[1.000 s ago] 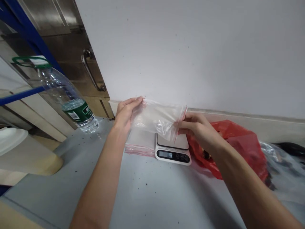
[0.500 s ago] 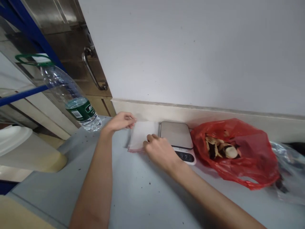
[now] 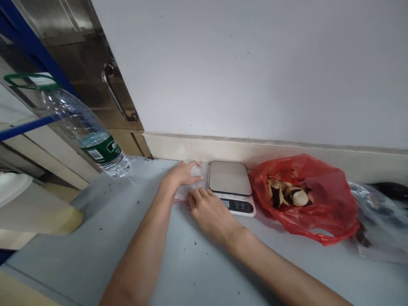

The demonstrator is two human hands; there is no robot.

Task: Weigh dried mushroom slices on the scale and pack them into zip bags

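Observation:
On the grey table lies a stack of thin, clear-white plastic bags (image 3: pixel 182 196) with a reddish front edge, largely covered by my hands. My left hand (image 3: pixel 182 173) rests over the left side of the stack, thumb and fingers spread apart. At the front right corner, my right hand (image 3: pixel 207 208) has its fingers curled down on the bags; the fingertips are hidden. Just right of the stack stands a kitchen scale (image 3: pixel 230 178) with a grey square plate and a lit display. My right hand overlaps the scale's front left corner in this view.
A red plastic bag (image 3: pixel 321 221) holding brown and pale peel-like pieces sits right of the scale, with a clear bag (image 3: pixel 379 225) beyond it. On the left stand a large water bottle (image 3: pixel 102 148) and a whitish plastic container (image 3: pixel 38 208). A white wall (image 3: pixel 255 76) rises behind.
My left hand has moved right, from beside the stack to on top of it, with its fingers spreading. My right hand stays at the front corner. The view has shifted slightly.

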